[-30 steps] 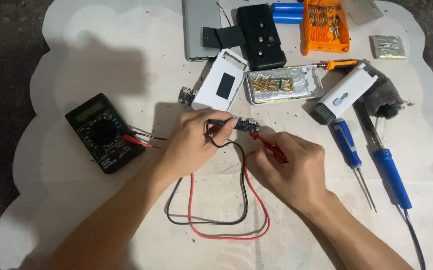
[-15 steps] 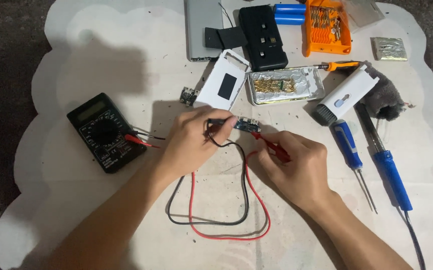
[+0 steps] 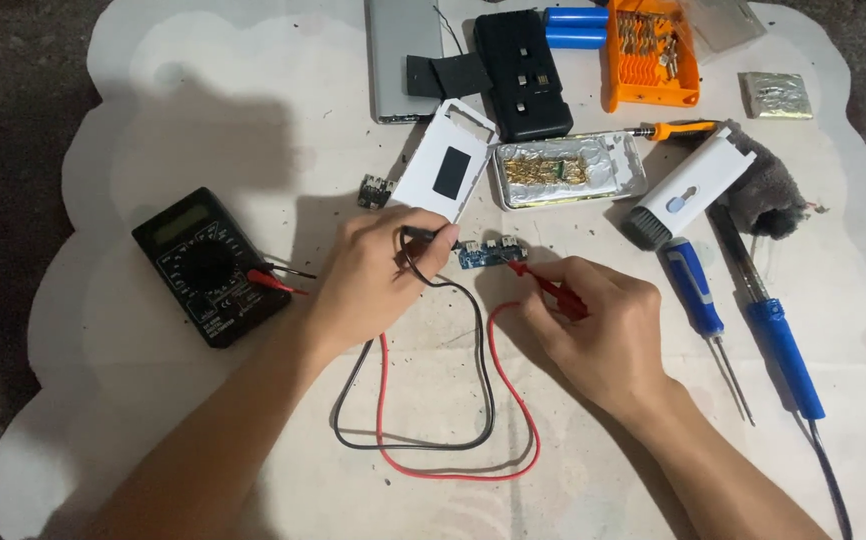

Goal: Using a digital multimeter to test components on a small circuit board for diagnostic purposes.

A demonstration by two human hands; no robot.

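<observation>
The left hand (image 3: 378, 275) pinches the black probe (image 3: 428, 236) of a multimeter, its tip pointed at the left end of a small blue circuit board (image 3: 488, 252) lying on the white counter (image 3: 153, 120). The right hand (image 3: 603, 325) is closed around the red probe (image 3: 543, 283), whose tip touches, or very nearly touches, the board's right edge (the exact contact point is too small to tell). Both leads, the black lead (image 3: 473, 370) and the red lead (image 3: 453, 465), loop back across the counter to the black multimeter (image 3: 211, 266), which lies to the left, well apart from the board.

By the look of it, a reading across the board is being taken: both probes are at it, the hands close together on either side. Keeping both tips steady on their pads would seem to matter most now, since the board lies loose and could slide.

Beyond the board lie a white casing panel (image 3: 445, 165), an opened silver battery pack (image 3: 568, 170), and two blue screwdrivers (image 3: 698, 300).
</observation>
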